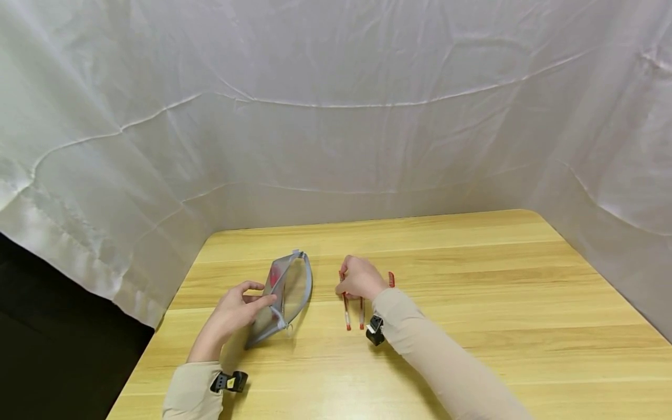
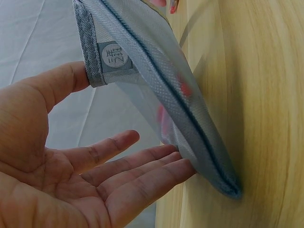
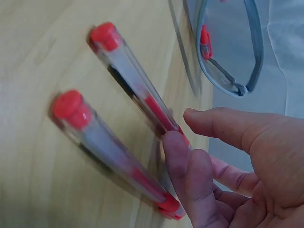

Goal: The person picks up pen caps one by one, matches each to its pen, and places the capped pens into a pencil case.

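A grey see-through mesh pouch point(image 1: 269, 312) stands on its side on the table, its zippered mouth gaping to the right. My left hand point(image 1: 236, 312) holds it by one side; in the left wrist view the thumb is at the fabric tab point(image 2: 116, 56) and the other fingers touch the mesh. Red and pink things show blurrily through the pouch. To the right, my right hand point(image 1: 362, 278) pinches a clear pen with red ends point(image 3: 137, 78) near its far end. A second such pen point(image 3: 114, 152) lies beside it.
A red tip point(image 1: 391, 279) shows just right of the right hand, the rest of it hidden. The wooden table point(image 1: 499, 303) is bordered by hanging pale curtains point(image 1: 367, 146) at the back and sides. A dark area point(image 1: 63, 338) lies beyond the left edge.
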`<state>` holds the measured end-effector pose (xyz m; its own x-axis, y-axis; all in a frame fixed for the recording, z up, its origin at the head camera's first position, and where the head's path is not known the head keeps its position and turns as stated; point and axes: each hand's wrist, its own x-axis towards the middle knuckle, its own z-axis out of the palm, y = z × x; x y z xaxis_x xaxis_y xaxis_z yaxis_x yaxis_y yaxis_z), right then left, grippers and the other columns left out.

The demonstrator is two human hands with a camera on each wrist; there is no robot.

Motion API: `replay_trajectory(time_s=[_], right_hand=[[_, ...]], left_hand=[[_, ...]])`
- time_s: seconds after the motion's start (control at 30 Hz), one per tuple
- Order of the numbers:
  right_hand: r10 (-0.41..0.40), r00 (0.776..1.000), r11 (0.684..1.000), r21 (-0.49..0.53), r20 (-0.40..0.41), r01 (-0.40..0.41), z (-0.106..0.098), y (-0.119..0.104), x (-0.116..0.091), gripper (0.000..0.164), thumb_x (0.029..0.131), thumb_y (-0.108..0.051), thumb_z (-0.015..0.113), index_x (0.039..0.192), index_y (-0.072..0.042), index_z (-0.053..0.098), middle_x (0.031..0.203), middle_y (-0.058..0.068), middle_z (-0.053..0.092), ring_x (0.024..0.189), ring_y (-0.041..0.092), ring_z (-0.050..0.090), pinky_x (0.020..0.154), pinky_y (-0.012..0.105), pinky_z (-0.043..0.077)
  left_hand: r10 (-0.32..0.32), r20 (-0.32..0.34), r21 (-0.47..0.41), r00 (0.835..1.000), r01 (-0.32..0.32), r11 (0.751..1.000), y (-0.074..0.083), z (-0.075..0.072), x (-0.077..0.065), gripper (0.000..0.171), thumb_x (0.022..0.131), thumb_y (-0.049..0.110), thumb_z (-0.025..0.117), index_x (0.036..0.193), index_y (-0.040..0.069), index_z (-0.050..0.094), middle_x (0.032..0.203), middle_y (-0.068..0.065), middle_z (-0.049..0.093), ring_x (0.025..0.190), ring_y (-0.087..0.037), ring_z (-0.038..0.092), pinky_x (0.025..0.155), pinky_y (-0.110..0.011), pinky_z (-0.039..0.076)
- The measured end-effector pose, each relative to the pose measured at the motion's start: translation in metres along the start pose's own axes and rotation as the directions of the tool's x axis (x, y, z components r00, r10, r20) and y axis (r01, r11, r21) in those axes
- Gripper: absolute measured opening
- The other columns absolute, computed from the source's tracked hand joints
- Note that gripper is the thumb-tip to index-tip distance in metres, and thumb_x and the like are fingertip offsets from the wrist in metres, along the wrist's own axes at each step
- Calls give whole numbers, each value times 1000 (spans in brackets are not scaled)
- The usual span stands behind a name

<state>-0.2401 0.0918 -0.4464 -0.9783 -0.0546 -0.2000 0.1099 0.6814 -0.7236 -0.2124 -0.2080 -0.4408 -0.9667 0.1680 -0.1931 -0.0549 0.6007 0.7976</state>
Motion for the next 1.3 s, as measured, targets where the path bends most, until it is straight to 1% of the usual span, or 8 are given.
replay_trajectory(time_s=[0.13, 0.33, 0.6, 0.77, 0.93, 1.1, 1.2, 1.3], right_hand=[[-19, 1000, 1000, -15, -8, 19, 5, -2, -1, 37, 84, -2, 87, 111, -3, 62, 82, 6, 66, 61, 16, 69, 54, 22, 53], [-46, 998, 997, -68, -31, 44, 14, -3, 0, 35, 84, -4, 89, 108, -4, 64, 76, 4, 67, 62, 17, 72, 55, 23, 51], [-43, 998, 989, -141, -37, 37, 15, -7, -2, 32, 87, -8, 87, 109, -5, 64, 74, 3, 68, 60, 13, 66, 59, 25, 48], [-27, 999, 989, -146, -29, 23, 14, -8, 0, 34, 88, -10, 87, 113, -4, 64, 74, 3, 69, 60, 13, 65, 57, 25, 47], [-29, 1000, 994, -102, -11, 28, 13, -9, 1, 34, 89, -9, 85, 114, -4, 63, 78, 4, 69, 63, 15, 70, 56, 24, 51], [-26, 1000, 1000, 14, 16, 26, 13, -8, 3, 32, 90, -4, 82, 115, -3, 62, 84, 8, 69, 64, 17, 71, 60, 27, 59], [-10, 1000, 996, 85, 30, 7, 13, -8, 5, 34, 91, -3, 80, 119, -3, 61, 86, 9, 70, 64, 17, 70, 61, 27, 60], [-8, 999, 991, 131, 36, 3, 13, -9, 7, 35, 93, -5, 79, 123, -3, 61, 87, 10, 72, 65, 17, 72, 62, 27, 60]], left_hand=[[3, 3, 3, 1000, -3, 1000, 0, 0, 0, 65, 100, 47, 75, 145, 4, 57, 136, -24, 70, 105, -25, 67, 79, -32, 56], [-1, 8, -5, 1000, 1, 1000, -1, 0, -1, 66, 99, 47, 76, 146, 4, 57, 134, -23, 71, 96, -24, 65, 77, -34, 55], [-2, 12, -3, 1000, 2, 1000, -2, -1, 0, 67, 99, 48, 75, 146, 4, 57, 140, -26, 68, 104, -27, 67, 80, -34, 58], [2, 10, 5, 1000, -2, 1000, -2, -1, 1, 66, 100, 48, 75, 146, 4, 57, 139, -26, 69, 103, -26, 67, 81, -35, 58], [5, 9, 7, 1000, -5, 1000, -1, -2, 0, 64, 101, 46, 75, 146, 4, 57, 138, -25, 69, 102, -26, 67, 80, -35, 57], [4, 7, 7, 1000, -4, 1000, -1, -3, -2, 64, 101, 45, 75, 145, 3, 57, 136, -25, 70, 101, -25, 66, 80, -36, 57], [9, -3, 14, 1000, -9, 1000, -1, -3, -3, 64, 100, 46, 75, 145, 4, 57, 136, -26, 70, 101, -25, 68, 79, -34, 56], [16, -16, 26, 1000, -16, 1000, -1, -4, -4, 64, 100, 47, 75, 145, 4, 58, 136, -26, 71, 102, -24, 69, 78, -32, 55]])
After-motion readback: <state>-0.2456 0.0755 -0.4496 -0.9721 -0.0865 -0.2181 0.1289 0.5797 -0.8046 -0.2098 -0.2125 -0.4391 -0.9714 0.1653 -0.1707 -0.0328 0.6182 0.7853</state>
